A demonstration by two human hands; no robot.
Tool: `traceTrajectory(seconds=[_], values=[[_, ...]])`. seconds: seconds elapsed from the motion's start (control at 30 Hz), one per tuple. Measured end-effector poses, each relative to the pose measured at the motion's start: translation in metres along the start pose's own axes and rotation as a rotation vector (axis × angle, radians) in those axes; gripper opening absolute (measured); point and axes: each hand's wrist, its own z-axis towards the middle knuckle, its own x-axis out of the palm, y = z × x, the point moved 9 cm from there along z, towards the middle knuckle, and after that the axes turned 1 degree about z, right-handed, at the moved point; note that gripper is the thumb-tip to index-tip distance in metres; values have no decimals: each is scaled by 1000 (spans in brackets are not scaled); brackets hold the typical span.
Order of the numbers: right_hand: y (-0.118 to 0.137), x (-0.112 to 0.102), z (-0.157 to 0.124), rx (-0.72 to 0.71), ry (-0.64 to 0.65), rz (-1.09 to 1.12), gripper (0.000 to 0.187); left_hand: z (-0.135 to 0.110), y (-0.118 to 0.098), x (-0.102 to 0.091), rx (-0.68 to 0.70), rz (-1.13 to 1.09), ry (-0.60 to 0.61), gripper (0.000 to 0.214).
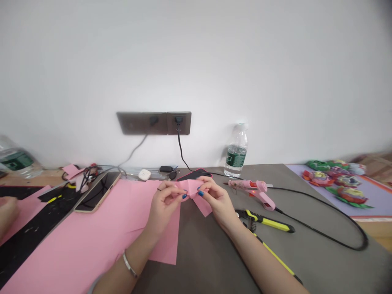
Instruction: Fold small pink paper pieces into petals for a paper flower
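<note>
Between my two hands is a small creased piece of pink paper (191, 187), raised above the grey mat. My left hand (167, 201) pinches its left side between thumb and finger. On the other side my right hand (214, 197) grips the paper the same way, with a pointed flap hanging below its fingers. Large pink paper sheets (119, 222) lie under and left of my left arm. Just right of my right hand are a pink glue gun (252, 188) and pliers with yellow-and-black handles (272, 223).
A water bottle (236, 152) stands by the wall. The glue gun's black cable (333, 243) loops across the right. Several paper flowers (349, 192) sit at far right. A phone (98, 192) and white earphone case (144, 174) lie left; another person's hand (7, 214) is at far left.
</note>
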Motion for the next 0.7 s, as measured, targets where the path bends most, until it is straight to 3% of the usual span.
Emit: traceTrajectory(seconds=[0.1,0.33,0.5,0.7], values=[[9,4,-1,-69,43,-133,18,1,-8,-9,92,83,-75,7],[13,22,-8,-76,158,-187,19,-4,-6,13,-15,2,116,10],[11,22,-10,-39,124,-216,19,-7,-4,26,-66,-21,218,13],[18,16,-8,-119,56,-324,16,-9,8,34,-199,-204,285,18]])
